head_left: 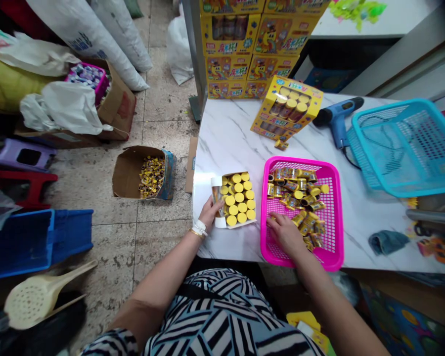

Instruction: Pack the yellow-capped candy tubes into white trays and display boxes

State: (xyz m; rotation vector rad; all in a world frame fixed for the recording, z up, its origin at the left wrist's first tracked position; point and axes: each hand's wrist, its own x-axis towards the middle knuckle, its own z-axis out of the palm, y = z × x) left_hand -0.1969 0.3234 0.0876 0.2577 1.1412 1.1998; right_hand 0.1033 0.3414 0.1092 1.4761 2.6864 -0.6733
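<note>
My left hand [208, 213] grips the near-left edge of an open display box [219, 222], its thumb over the side and fingers partly hidden. Rows of small cylindrical tubs with yellow lids [239, 198] stand upright inside, lids up. Inside the left part of a pink plastic basket [338, 212] is my right hand [285, 232]. Its fingers are bent together near the basket wall, with a bit of yellow at the tips; what they hold is not clear. Many small tubs [292, 185] with brown-gold labels lie loose on their sides in the basket.
Closed yellow boxes [230, 69] are stacked at the back, with one box [286, 106] tilted before them. A blue heat gun [337, 118] and a turquoise basket [404, 190] lie to the right. On the floor, a carton [128, 173] holds small pieces.
</note>
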